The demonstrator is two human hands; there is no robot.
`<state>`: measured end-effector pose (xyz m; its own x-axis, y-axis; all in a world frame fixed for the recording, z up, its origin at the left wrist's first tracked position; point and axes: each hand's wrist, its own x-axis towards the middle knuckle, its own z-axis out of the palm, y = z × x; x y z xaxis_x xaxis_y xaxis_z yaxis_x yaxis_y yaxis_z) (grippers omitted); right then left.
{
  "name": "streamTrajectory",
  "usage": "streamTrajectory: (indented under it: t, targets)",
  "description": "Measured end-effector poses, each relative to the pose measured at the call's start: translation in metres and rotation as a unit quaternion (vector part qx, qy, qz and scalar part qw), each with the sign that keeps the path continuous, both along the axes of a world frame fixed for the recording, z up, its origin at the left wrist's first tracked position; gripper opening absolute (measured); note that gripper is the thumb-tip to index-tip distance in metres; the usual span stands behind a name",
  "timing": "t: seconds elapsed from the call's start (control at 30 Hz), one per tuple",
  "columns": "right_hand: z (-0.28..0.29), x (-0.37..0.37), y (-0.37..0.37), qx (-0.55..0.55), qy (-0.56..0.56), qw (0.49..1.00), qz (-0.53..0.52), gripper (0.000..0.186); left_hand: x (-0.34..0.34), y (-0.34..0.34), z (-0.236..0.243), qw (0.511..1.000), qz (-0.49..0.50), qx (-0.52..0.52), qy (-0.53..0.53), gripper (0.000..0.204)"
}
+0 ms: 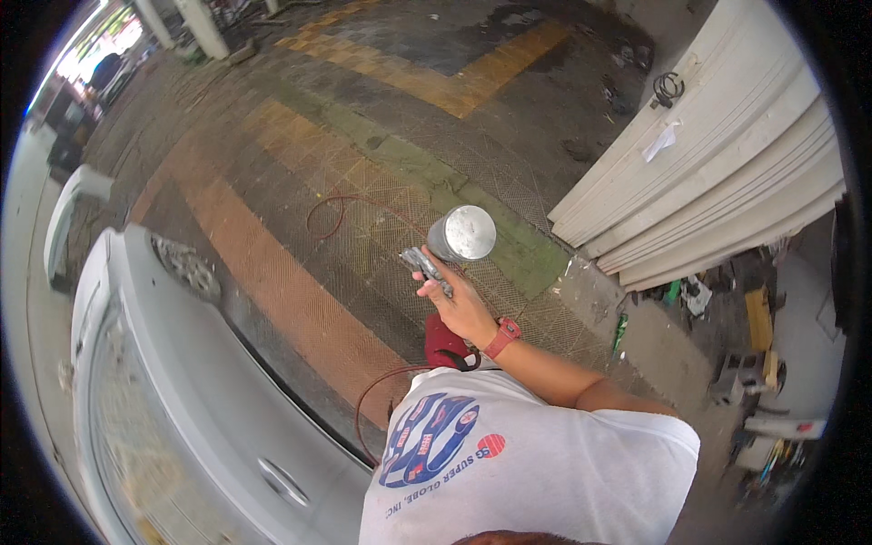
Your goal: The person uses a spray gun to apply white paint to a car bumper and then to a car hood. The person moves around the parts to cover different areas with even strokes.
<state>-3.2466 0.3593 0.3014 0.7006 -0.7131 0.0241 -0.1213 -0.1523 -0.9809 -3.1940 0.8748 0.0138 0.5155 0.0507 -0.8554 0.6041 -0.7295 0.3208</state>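
My right hand [465,311], with a red band on the wrist, is raised in front of my chest and closed around the grip of a paint spray gun [425,265]. The gun's round metal cup [463,233] points up toward the camera, lid on. A red air hose [338,205] loops over the patterned floor beyond the gun, and another stretch curves down beside my white shirt. My left hand is out of sight.
A silver car [182,391] fills the lower left, its wheel and door handle visible. White panels [727,154] are stacked at the right. Cans, boxes and tools [754,363] clutter the ground at the lower right. A red object [443,343] lies below my hand.
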Motion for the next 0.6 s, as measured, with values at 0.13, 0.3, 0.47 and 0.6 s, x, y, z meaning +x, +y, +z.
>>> streamTrajectory:
  t: [0.13,0.3,0.47,0.6]
  targets:
    - [-0.02,0.113,-0.046,0.006,-0.012,0.999,-0.053,0.068,0.156,-0.04,-0.001,1.0,-0.021,-0.003,-0.012,0.084]
    - [-0.061,0.269,-0.119,0.021,-0.001,0.995,-0.099,0.068,0.324,-0.12,-0.011,1.0,-0.003,0.004,-0.016,0.081]
    - [-0.038,0.452,-0.204,0.021,0.005,0.997,-0.072,0.071,0.481,-0.201,-0.001,0.999,0.028,0.008,-0.016,0.078]
    - [-0.025,0.581,-0.257,-0.06,-0.005,0.997,-0.042,0.073,0.617,-0.253,0.014,0.999,0.034,-0.001,-0.03,0.075]
